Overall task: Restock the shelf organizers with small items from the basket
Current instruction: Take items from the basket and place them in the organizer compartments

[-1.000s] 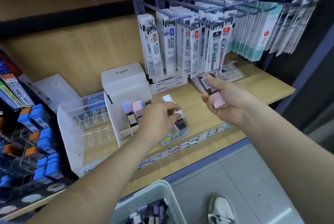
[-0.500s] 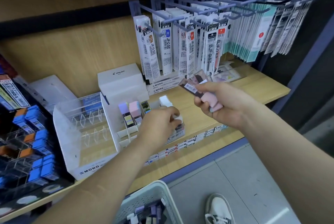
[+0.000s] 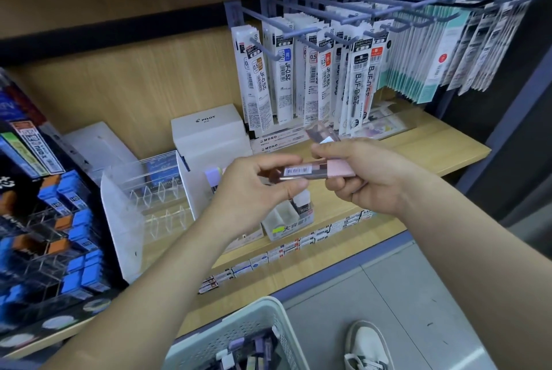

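Note:
My left hand [image 3: 254,190] and my right hand [image 3: 361,172] meet above the wooden shelf [image 3: 433,148]. Between thumb and fingers, the left pinches the near end of a pink eraser stick with a barcode label [image 3: 316,172]. The right hand grips its pink far end and a second clear-wrapped stick [image 3: 321,134] that pokes up behind its fingers. Below the hands stands a white shelf organizer [image 3: 277,220] holding a white-and-black eraser [image 3: 303,204]. A pastel purple eraser [image 3: 213,174] shows left of my left hand. The white basket [image 3: 239,331] with several small items sits at the bottom.
A clear acrylic divider tray [image 3: 155,202] stands left of the organizer, a white PILOT box [image 3: 209,128] behind it. Pen refill packs [image 3: 313,77] hang from hooks above the shelf. Blue and orange lead cases [image 3: 59,220] fill a rack at left. A white shoe [image 3: 369,345] rests on the floor.
My left hand has lifted off the organizer and taken the near end of the pink eraser stick. My right hand has turned the stick level and moved slightly lower.

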`<action>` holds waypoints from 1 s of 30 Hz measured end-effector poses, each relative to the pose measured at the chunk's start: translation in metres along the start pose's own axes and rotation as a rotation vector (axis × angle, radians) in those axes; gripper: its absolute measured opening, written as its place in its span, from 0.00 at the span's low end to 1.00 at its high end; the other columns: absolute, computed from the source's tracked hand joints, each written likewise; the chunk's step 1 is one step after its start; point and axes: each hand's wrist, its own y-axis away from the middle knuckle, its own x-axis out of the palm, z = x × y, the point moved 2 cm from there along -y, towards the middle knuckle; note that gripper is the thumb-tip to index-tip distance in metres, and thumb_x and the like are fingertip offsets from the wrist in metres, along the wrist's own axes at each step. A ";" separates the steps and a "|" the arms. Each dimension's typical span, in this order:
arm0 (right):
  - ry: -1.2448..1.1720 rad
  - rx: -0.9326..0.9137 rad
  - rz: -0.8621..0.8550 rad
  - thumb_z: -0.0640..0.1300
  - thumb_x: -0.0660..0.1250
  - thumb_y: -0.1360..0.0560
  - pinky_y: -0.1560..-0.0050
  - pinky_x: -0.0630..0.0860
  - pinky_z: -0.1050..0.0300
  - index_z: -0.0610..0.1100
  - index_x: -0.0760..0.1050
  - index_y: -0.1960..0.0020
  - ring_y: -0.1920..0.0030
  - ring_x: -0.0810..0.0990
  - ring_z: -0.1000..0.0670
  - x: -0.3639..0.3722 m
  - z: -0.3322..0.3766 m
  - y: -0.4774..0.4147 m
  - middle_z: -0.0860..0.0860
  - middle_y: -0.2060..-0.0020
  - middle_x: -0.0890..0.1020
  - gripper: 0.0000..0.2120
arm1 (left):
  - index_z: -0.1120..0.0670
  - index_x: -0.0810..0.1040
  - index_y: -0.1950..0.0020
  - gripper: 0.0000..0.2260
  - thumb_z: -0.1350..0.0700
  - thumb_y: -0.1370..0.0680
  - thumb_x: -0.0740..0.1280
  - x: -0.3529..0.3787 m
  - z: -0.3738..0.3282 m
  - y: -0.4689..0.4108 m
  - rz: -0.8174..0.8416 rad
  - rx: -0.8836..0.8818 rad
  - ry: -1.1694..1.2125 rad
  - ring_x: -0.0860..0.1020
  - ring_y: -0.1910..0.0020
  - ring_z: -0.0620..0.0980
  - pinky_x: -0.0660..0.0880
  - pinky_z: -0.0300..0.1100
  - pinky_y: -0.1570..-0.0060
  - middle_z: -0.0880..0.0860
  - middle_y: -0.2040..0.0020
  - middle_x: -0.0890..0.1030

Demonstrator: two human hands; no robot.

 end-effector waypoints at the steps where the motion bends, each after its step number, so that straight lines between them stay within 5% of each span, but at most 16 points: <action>1: -0.034 0.007 -0.014 0.44 0.68 0.23 0.85 0.56 0.69 0.41 0.75 0.62 0.81 0.66 0.55 0.001 0.000 -0.001 0.46 0.71 0.76 0.10 | 0.40 0.81 0.51 0.12 0.51 0.32 0.75 -0.002 0.001 0.001 -0.006 0.038 -0.130 0.79 0.57 0.43 0.75 0.35 0.54 0.45 0.55 0.84; 4: -0.188 -0.009 0.042 0.53 0.68 0.25 0.84 0.56 0.69 0.44 0.72 0.57 0.78 0.66 0.56 0.007 -0.001 -0.003 0.48 0.72 0.74 0.13 | 0.43 0.83 0.50 0.06 0.50 0.25 0.70 -0.006 -0.001 0.004 0.010 0.059 -0.351 0.79 0.61 0.45 0.75 0.41 0.56 0.48 0.58 0.84; 6: -0.282 -0.066 0.114 0.55 0.70 0.27 0.83 0.58 0.69 0.46 0.74 0.52 0.74 0.66 0.55 0.011 0.000 -0.003 0.48 0.70 0.75 0.14 | 0.48 0.83 0.54 0.07 0.51 0.22 0.65 -0.006 -0.004 0.006 0.025 -0.013 -0.267 0.81 0.63 0.48 0.78 0.45 0.57 0.49 0.61 0.84; 10: -0.216 -0.160 0.207 0.44 0.71 0.30 0.81 0.60 0.70 0.42 0.75 0.52 0.73 0.68 0.56 0.024 -0.004 -0.005 0.48 0.64 0.78 0.10 | 0.53 0.78 0.55 0.10 0.54 0.18 0.58 -0.009 -0.007 0.016 0.075 -0.217 0.107 0.82 0.67 0.51 0.77 0.41 0.65 0.54 0.62 0.84; 14: -0.114 -0.189 0.133 0.37 0.70 0.27 0.81 0.59 0.69 0.38 0.76 0.54 0.73 0.66 0.57 0.033 -0.008 -0.011 0.50 0.68 0.80 0.04 | 0.58 0.78 0.51 0.11 0.53 0.19 0.59 -0.016 -0.005 0.023 0.154 -0.252 0.137 0.83 0.62 0.49 0.78 0.40 0.61 0.54 0.59 0.84; 18: 0.033 -0.202 0.154 0.38 0.73 0.32 0.81 0.57 0.68 0.38 0.78 0.52 0.74 0.64 0.57 0.042 -0.011 -0.012 0.49 0.67 0.80 0.09 | 0.56 0.80 0.47 0.09 0.54 0.20 0.62 -0.034 -0.006 0.017 -0.008 -0.198 0.235 0.78 0.62 0.51 0.79 0.46 0.58 0.54 0.58 0.82; 21: 0.114 -0.195 0.208 0.38 0.74 0.33 0.80 0.57 0.68 0.39 0.79 0.55 0.74 0.63 0.57 0.049 -0.013 -0.011 0.51 0.71 0.79 0.08 | 0.52 0.80 0.46 0.08 0.54 0.21 0.63 -0.045 -0.011 0.015 -0.022 -0.160 0.313 0.77 0.66 0.49 0.79 0.43 0.62 0.52 0.63 0.80; 24: 0.173 -0.186 0.236 0.44 0.76 0.37 0.80 0.57 0.67 0.36 0.79 0.50 0.74 0.63 0.56 0.056 -0.013 -0.012 0.48 0.68 0.76 0.19 | 0.55 0.80 0.49 0.05 0.58 0.23 0.66 -0.051 -0.013 0.014 -0.022 -0.147 0.254 0.76 0.71 0.46 0.79 0.39 0.67 0.52 0.69 0.80; 28: 0.046 -0.119 0.073 0.54 0.70 0.27 0.78 0.58 0.67 0.41 0.78 0.49 0.73 0.66 0.55 0.046 -0.004 -0.017 0.50 0.67 0.76 0.17 | 0.55 0.80 0.52 0.04 0.62 0.22 0.66 -0.080 -0.008 0.007 -0.260 -0.080 0.135 0.78 0.73 0.46 0.79 0.38 0.67 0.55 0.68 0.80; 30: -0.111 -0.105 -0.015 0.50 0.67 0.22 0.78 0.58 0.65 0.40 0.77 0.45 0.74 0.67 0.54 0.036 0.002 -0.019 0.48 0.67 0.74 0.14 | 0.53 0.80 0.52 0.04 0.61 0.22 0.67 -0.100 -0.002 0.003 -0.377 -0.048 0.038 0.79 0.70 0.46 0.80 0.40 0.63 0.54 0.66 0.81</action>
